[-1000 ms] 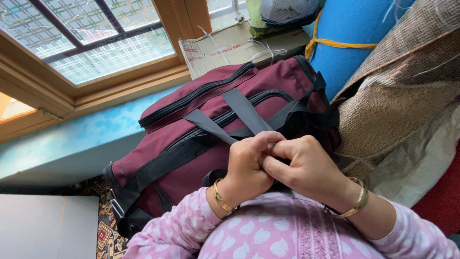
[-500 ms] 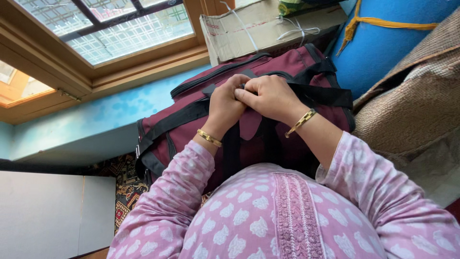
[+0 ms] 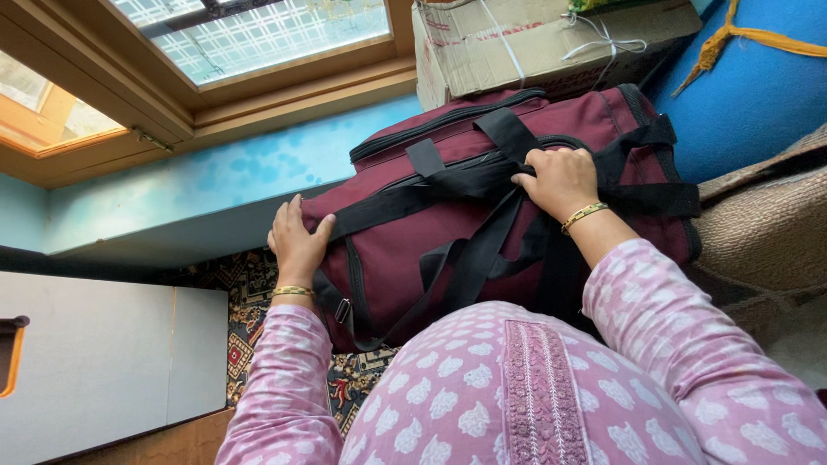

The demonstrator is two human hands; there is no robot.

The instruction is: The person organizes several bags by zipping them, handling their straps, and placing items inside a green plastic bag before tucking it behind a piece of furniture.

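Maroon fabric duffel bag (image 3: 482, 215) with black webbing straps (image 3: 469, 250) sitting below the blue window ledge (image 3: 215, 185), long axis running left-right. Left hand (image 3: 297, 245) flat against its left end, fingers together. Right hand (image 3: 560, 181) on top, probably curled round a strap.

Maroon duffel bag (image 3: 413, 250) with black straps (image 3: 482, 250), lying on its side, seemingly zipped, against a window ledge
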